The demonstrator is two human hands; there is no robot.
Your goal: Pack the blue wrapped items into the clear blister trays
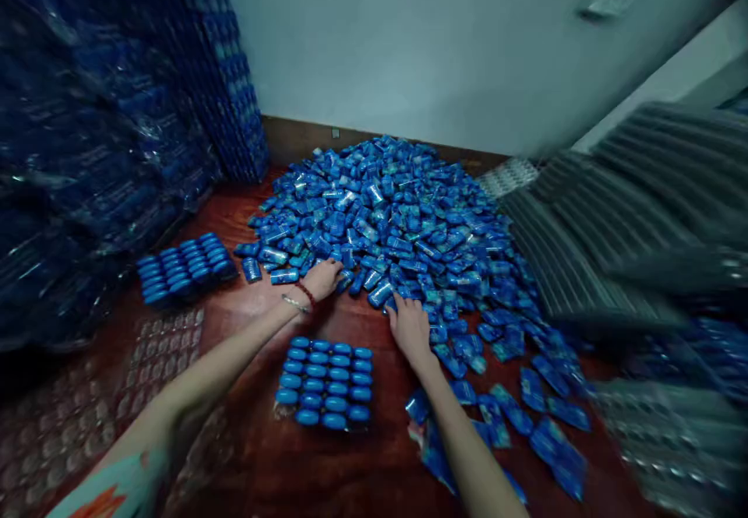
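Left hand (pixel 323 278): fingers curled into the pile of blue packets (pixel 386 222).
Right hand (pixel 409 325): spread on the pile's edge.
Filled tray (pixel 326 382): between both wrists.

Both forearms bare. Left hand (pixel 323 277): red bead bracelet (pixel 305 294) and thin silver bangle (pixel 294 304) at wrist. Pale teal sleeve (pixel 120 491), orange print, at 7 o'clock. Right hand (pixel 411 329): nothing worn.

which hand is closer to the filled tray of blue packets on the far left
Left. The left hand rests at the pile's near edge, just right of that filled tray. The right hand lies farther right, beyond the nearer tray.
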